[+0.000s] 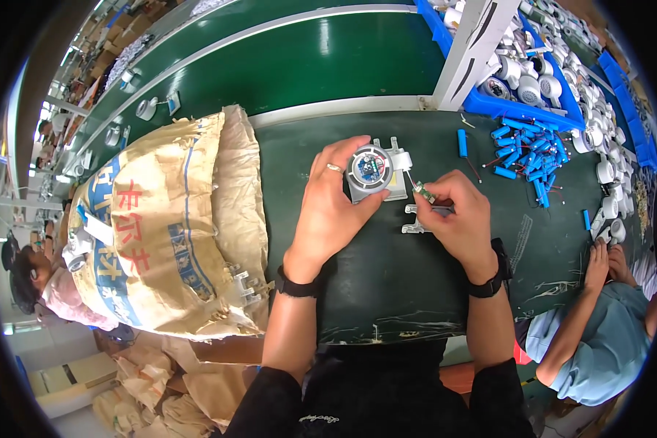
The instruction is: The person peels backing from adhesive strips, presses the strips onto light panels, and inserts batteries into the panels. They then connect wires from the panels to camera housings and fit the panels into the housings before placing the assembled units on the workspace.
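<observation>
My left hand grips a white and grey plastic housing with a round head, a ring on one finger. A blue circuit board sits inside the head's open ring. Between thumb and fingers, my right hand pinches a small green circuit board just right of the housing. A thin light strand runs from this board toward the housing. A pale plastic bracket lies on the dark green table, partly hidden by my right fingers. Another bracket-like piece shows at the housing's far side.
Left on the table stands a large paper sack, with pale plastic brackets by its mouth. Blue wired cylindrical cells are heaped at right, one apart. Behind them is a blue crate of white housings. A co-worker's hands work at far right.
</observation>
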Motion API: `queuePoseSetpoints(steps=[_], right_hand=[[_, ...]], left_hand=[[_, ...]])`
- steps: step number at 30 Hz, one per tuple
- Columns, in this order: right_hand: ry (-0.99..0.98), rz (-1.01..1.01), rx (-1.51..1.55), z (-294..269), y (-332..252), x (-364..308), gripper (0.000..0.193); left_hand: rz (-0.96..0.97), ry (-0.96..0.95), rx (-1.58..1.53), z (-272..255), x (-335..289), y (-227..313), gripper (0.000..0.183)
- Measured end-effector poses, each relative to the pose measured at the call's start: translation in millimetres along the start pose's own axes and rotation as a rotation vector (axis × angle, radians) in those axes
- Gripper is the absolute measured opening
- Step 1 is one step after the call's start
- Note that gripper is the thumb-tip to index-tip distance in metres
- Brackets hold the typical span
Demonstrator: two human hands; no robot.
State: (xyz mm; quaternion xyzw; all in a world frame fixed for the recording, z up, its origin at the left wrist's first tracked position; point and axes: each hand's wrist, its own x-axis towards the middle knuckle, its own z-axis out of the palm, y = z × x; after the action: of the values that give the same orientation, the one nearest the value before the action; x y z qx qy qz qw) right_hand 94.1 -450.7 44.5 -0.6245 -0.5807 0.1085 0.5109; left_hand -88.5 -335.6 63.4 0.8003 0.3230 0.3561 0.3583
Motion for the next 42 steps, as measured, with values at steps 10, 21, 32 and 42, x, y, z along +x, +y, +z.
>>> queuePoseSetpoints(steps=[10,21,32,42], right_hand=[[0.013,-0.030,-0.051,-6,-1,0,0.026],[0.003,-0.072,-0.053,0,5,2,0.023],[0.007,-0.054,-0.048,-4,6,-4,0.022],[-0.026,0.097,0.009,3,-12,58,0.029]], left_hand=[[0.019,0.005,0.010,2,-2,6,0.069],[-0.040,0.024,-0.070,-1,2,5,0.068],[0.038,0.027,0.021,0,-5,1,0.070],[0.051,0.209,0.282,-18,38,25,0.065]])
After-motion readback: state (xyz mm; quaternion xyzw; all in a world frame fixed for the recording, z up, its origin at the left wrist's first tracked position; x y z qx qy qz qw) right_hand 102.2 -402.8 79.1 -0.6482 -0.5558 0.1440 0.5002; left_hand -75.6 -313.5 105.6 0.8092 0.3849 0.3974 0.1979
